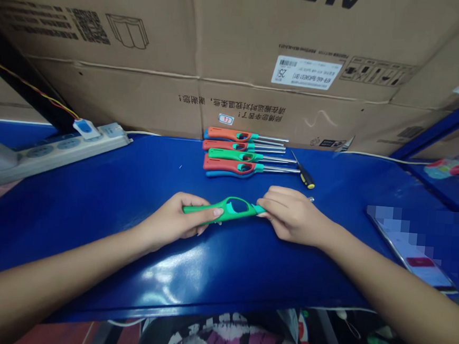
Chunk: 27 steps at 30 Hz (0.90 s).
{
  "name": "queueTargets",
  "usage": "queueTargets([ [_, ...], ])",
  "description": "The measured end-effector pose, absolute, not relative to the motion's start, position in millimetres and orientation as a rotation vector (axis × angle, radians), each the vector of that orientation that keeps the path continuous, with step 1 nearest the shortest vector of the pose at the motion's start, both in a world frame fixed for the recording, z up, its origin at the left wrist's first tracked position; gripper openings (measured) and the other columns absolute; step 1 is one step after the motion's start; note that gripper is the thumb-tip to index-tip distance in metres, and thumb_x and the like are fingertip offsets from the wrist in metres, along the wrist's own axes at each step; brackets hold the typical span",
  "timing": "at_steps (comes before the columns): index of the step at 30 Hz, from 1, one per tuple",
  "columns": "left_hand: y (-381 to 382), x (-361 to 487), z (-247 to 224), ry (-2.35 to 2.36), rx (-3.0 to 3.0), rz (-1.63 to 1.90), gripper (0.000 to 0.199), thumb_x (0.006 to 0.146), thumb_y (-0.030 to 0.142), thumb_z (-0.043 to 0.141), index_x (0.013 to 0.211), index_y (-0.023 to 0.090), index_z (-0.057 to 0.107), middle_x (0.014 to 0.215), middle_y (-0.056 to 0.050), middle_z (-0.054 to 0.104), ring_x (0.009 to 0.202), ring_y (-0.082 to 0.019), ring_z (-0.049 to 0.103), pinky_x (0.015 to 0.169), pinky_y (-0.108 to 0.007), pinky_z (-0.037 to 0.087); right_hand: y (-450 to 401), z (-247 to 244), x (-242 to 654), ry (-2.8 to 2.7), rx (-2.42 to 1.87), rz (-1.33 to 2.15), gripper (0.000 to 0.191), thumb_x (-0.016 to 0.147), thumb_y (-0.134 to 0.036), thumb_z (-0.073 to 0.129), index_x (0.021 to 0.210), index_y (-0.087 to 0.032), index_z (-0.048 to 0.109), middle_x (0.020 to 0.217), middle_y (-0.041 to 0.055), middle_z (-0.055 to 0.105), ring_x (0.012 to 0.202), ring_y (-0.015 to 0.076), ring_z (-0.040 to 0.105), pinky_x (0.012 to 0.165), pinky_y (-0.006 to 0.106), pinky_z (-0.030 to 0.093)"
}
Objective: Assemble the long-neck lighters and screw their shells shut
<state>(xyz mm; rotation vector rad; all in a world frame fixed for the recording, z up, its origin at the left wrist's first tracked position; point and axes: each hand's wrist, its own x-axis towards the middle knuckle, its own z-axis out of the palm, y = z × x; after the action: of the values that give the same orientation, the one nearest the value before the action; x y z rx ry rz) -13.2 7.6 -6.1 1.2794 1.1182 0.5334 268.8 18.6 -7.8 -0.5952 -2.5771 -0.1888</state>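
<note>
A green long-necked gas lighter [237, 208] is held level above the blue shelf. My left hand [188, 215] grips its handle end, thumb lying on the green body just left of the trigger opening. Closed around the neck end is my right hand [292, 215], which hides most of the metal tube; only a bit of the tip shows past the knuckles. Behind my hands lie several more lighters, among them an orange one [227, 135], a green one [231, 154] and a red one [230, 165], their metal tubes pointing right.
A small black-and-yellow screwdriver [307, 178] lies right of the lighters. The power strip [62, 148] is at the left, a phone [414, 253] at the right. Large cardboard boxes [140, 91] stand along the back of the blue shelf [104, 199].
</note>
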Motion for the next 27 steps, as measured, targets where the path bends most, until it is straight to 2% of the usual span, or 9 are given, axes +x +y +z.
queueTargets([
  [9,7,-15,-9,1.069,1.194,0.559,0.050,0.072,0.060,0.085,0.074,0.012,0.073,0.052,0.003,0.052,0.040,-0.002,0.033,0.038,-0.016,0.018,17,-10,266,-2.544,-0.586,-0.279,0.020,0.099,-0.011,0.046,0.096,-0.011,0.066,0.073,0.0094,0.062,0.069,0.0200,0.046,0.062,0.033,0.044],
  [19,7,-16,-8,1.056,1.231,0.546,0.051,0.073,0.060,0.083,0.069,0.012,0.069,0.051,0.003,0.053,0.039,-0.003,0.033,0.037,-0.017,0.019,13,-11,263,-2.557,-0.628,-0.244,0.022,0.097,-0.009,0.045,0.093,-0.011,0.066,0.070,0.0084,0.060,0.067,0.0199,0.043,0.061,0.033,0.043],
  [22,7,-16,-8,1.066,1.291,0.533,0.051,0.077,0.060,0.079,0.066,0.013,0.066,0.051,0.003,0.052,0.039,-0.003,0.033,0.037,-0.018,0.020,11,-9,263,-2.566,-0.634,-0.244,0.022,0.097,-0.009,0.045,0.091,-0.010,0.067,0.070,0.0088,0.060,0.066,0.0202,0.044,0.061,0.033,0.044],
  [25,7,-17,-8,1.049,1.529,0.560,0.048,0.087,0.055,0.071,0.063,0.014,0.063,0.050,0.003,0.053,0.041,-0.005,0.037,0.039,-0.018,0.027,10,-3,267,-2.591,-0.618,-0.231,0.020,0.098,-0.012,0.047,0.093,-0.011,0.067,0.072,0.0089,0.061,0.068,0.0204,0.048,0.062,0.033,0.044],
  [27,8,-19,-9,1.005,1.844,0.662,0.038,0.092,0.046,0.068,0.071,0.014,0.068,0.059,0.001,0.062,0.049,-0.008,0.049,0.047,-0.019,0.038,12,0,271,-2.602,-0.648,-0.244,0.018,0.099,-0.015,0.049,0.097,-0.011,0.066,0.076,0.0095,0.064,0.071,0.0209,0.051,0.064,0.033,0.046],
])
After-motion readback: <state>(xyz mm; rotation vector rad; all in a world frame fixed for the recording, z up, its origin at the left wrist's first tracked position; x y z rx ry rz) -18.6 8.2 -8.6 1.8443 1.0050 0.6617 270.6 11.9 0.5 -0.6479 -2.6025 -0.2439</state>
